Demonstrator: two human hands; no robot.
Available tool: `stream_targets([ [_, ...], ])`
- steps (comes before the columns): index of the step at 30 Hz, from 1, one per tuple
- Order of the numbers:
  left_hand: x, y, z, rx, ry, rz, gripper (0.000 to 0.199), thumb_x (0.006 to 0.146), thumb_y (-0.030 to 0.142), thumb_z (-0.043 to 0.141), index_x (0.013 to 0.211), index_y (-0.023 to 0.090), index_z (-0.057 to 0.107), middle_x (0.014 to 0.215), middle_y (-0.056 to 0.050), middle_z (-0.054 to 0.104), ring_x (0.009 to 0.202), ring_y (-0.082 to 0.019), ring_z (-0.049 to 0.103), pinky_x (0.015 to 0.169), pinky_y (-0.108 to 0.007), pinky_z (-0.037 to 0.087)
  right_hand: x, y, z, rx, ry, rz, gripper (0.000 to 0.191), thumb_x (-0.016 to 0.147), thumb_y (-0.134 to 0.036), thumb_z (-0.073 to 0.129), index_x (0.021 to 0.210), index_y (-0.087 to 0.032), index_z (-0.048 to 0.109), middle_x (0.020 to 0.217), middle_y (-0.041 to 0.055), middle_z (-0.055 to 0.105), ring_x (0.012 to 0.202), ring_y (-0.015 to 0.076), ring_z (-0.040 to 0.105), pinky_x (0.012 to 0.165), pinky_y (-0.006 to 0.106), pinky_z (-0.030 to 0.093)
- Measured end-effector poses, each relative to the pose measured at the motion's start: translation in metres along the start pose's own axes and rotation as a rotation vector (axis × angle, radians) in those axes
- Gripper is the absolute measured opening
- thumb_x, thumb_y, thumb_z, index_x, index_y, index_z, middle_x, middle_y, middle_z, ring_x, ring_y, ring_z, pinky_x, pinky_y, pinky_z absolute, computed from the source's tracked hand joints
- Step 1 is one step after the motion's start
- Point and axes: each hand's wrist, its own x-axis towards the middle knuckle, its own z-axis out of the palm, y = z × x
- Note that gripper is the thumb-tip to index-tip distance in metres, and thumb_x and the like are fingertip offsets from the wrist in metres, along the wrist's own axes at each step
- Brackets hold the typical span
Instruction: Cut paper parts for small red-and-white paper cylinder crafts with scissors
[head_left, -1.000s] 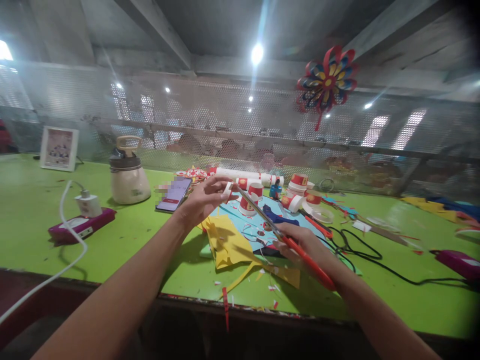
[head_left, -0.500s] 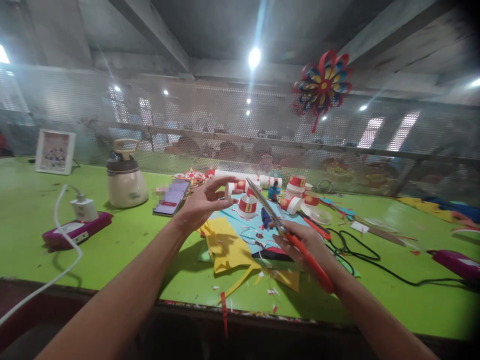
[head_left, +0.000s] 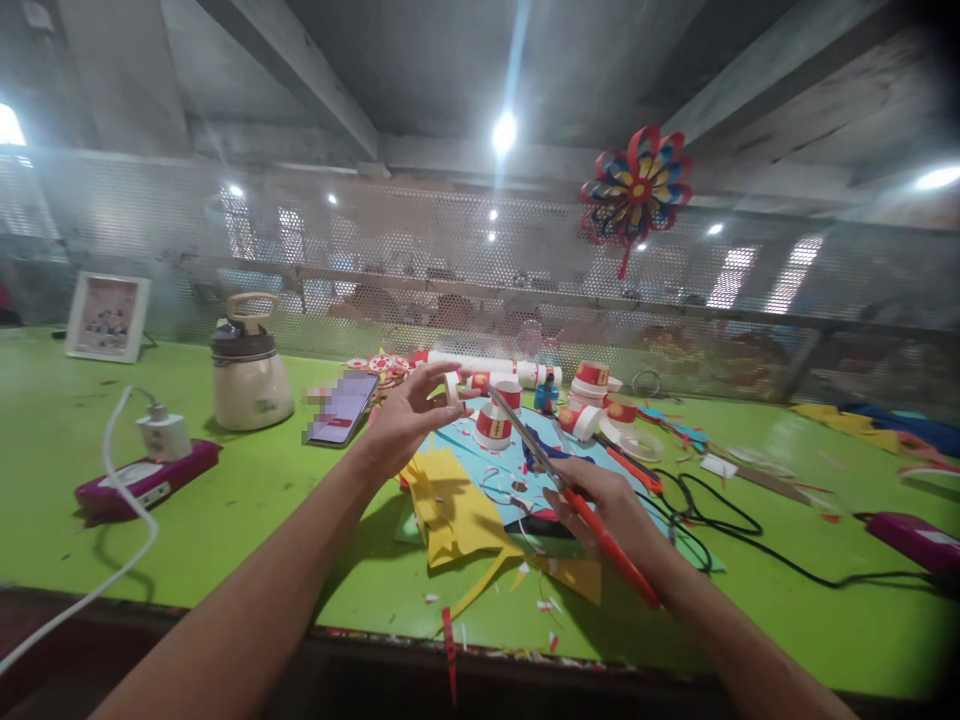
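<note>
Apparently midway through the cutting, the left hand (head_left: pixel 403 422) pinches a white piece (head_left: pixel 451 388) between thumb and fingers at the blue sheet's (head_left: pixel 468 446) 10 o'clock. At 4 o'clock, the right hand (head_left: pixel 616 497) wraps its fingers round red-handled scissors (head_left: pixel 579 505), blades' gap unclear. Offcuts (head_left: pixel 544 606) at 6 mark work done; cups (head_left: pixel 493 430) at 11 and 2, seemingly whole, suggest plenty remains.

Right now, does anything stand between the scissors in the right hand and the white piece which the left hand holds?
Nothing visible stands between the scissors and the white piece in the left hand. The nearest red-and-white cup appears to stand behind, on the blue sheet.
</note>
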Motion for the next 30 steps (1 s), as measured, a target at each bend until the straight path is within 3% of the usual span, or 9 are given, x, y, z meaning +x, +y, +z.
stream_targets([
  [5, 0.003, -0.004, -0.005, 0.072, 0.052, -0.001, 0.053, 0.070, 0.016, 0.075, 0.120, 0.026, 0.060, 0.131, -0.009, 0.056, 0.109, -0.027, 0.061, 0.088, -0.038, 0.049, -0.002, -0.001, 0.005, -0.034, -0.053, -0.029, 0.026, 0.084, -0.016, 0.050, 0.106, -0.016, 0.064, 0.088, 0.0095, 0.066, 0.078, 0.0229, 0.061, 0.069, 0.033, 0.049],
  [11, 0.004, -0.008, -0.008, 0.066, 0.068, 0.005, 0.050, 0.071, 0.017, 0.075, 0.118, 0.027, 0.060, 0.130, -0.008, 0.054, 0.101, -0.026, 0.065, 0.079, -0.036, 0.053, -0.006, -0.009, 0.009, -0.103, -0.110, -0.015, 0.035, 0.079, -0.011, 0.059, 0.113, -0.018, 0.061, 0.082, 0.0052, 0.058, 0.072, 0.0218, 0.057, 0.064, 0.032, 0.047],
  [16, 0.003, -0.006, -0.004, 0.046, 0.093, -0.022, 0.045, 0.069, 0.019, 0.076, 0.111, 0.026, 0.061, 0.131, -0.008, 0.053, 0.099, -0.025, 0.065, 0.082, -0.039, 0.052, -0.006, -0.009, 0.010, -0.126, -0.114, 0.025, 0.035, 0.080, -0.011, 0.060, 0.115, -0.018, 0.059, 0.085, 0.0059, 0.058, 0.076, 0.0222, 0.057, 0.069, 0.034, 0.049],
  [23, 0.003, -0.011, -0.005, 0.093, 0.090, -0.034, 0.042, 0.069, 0.019, 0.077, 0.105, 0.023, 0.055, 0.109, -0.006, 0.062, 0.097, -0.024, 0.066, 0.084, -0.039, 0.051, -0.003, -0.004, 0.013, -0.158, -0.107, 0.089, 0.031, 0.083, -0.013, 0.058, 0.114, -0.015, 0.061, 0.088, 0.0085, 0.058, 0.079, 0.0250, 0.059, 0.071, 0.038, 0.048],
  [30, 0.003, -0.017, -0.005, 0.139, 0.113, -0.063, 0.044, 0.069, 0.021, 0.077, 0.106, 0.021, 0.052, 0.119, -0.011, 0.060, 0.098, -0.022, 0.065, 0.088, -0.040, 0.048, -0.004, -0.004, 0.015, -0.187, -0.102, 0.130, 0.033, 0.082, -0.010, 0.057, 0.114, -0.014, 0.062, 0.090, 0.0092, 0.059, 0.081, 0.0250, 0.060, 0.073, 0.036, 0.048],
])
